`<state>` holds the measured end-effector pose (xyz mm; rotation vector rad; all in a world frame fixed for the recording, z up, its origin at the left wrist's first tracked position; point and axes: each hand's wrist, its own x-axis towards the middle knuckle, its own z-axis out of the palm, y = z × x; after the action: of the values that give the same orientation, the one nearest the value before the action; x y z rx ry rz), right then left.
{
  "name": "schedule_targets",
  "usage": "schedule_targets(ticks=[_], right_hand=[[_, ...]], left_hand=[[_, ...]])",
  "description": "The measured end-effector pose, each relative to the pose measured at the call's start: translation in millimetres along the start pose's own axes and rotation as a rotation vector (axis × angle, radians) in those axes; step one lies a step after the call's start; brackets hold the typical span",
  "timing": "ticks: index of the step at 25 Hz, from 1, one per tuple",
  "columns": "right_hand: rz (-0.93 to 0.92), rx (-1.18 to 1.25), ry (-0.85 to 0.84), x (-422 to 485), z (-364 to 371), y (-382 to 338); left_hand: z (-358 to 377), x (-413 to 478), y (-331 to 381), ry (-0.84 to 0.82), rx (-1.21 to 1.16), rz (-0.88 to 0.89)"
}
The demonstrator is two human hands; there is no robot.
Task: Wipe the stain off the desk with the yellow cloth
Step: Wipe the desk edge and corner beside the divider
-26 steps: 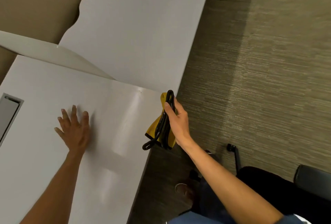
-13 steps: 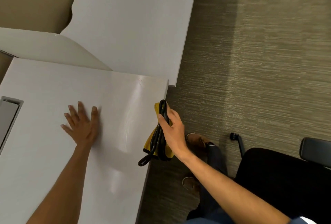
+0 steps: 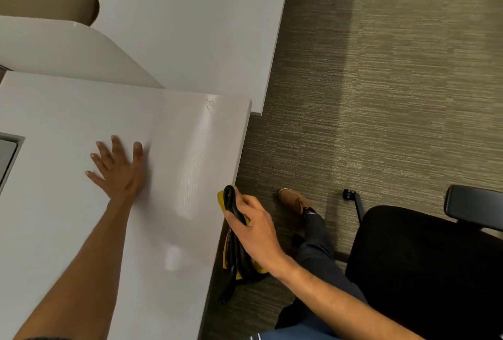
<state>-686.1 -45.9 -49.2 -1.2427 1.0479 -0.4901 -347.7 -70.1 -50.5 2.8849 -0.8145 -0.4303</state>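
The white desk (image 3: 68, 231) fills the left half of the view. A pale smear with wipe streaks (image 3: 192, 176) runs down it near the right edge, ending in a small mark (image 3: 209, 103) by the far corner. My right hand (image 3: 255, 228) is shut on the yellow cloth with black trim (image 3: 231, 252), folded and hanging off the desk's right edge, below the tabletop level. My left hand (image 3: 118, 168) lies flat on the desk with fingers spread, left of the smear.
A second white desk (image 3: 190, 27) adjoins at the back, with a curved divider panel (image 3: 68, 51) between. A black office chair (image 3: 424, 266) stands at lower right on the carpet. My brown shoe (image 3: 291, 198) is near the desk edge. A grey cable hatch (image 3: 8, 157) sits at far left.
My right hand with the cloth has moved back along the desk's right edge and dropped slightly. My left hand stayed flat on the desk. My foot has stepped forward.
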Motion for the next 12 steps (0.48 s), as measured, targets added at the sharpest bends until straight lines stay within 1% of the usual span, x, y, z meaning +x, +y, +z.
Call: schedule_targets(ticks=[4, 6, 8, 9, 10, 12], right_hand=[[0.048, -0.124, -0.097, -20.4, -4.1, -3.0], [0.095, -0.192, -0.225, -27.8, -17.4, -12.5], [0.094, -0.274, -0.385, -31.4, -32.8, -31.8], [0.062, -0.325, -0.439, -30.7, -37.0, -45.9], [-0.003, -0.386, -0.451, -27.8, -37.6, -61.0], [-0.215, -0.528, -0.377, -14.2, -28.3, -93.1]], left_hand=[[-0.9, -1.2, 0.2, 0.0, -0.008, 0.004], [-1.6, -1.8, 1.0, -0.011, -0.006, 0.005], [-2.0, -2.5, 1.2, -0.027, -0.008, 0.01], [-2.5, -2.4, 0.3, -0.029, -0.009, 0.012], [-2.4, -2.1, -0.7, -0.028, -0.008, 0.013], [-1.8, -1.4, -3.0, -0.026, -0.013, 0.017]])
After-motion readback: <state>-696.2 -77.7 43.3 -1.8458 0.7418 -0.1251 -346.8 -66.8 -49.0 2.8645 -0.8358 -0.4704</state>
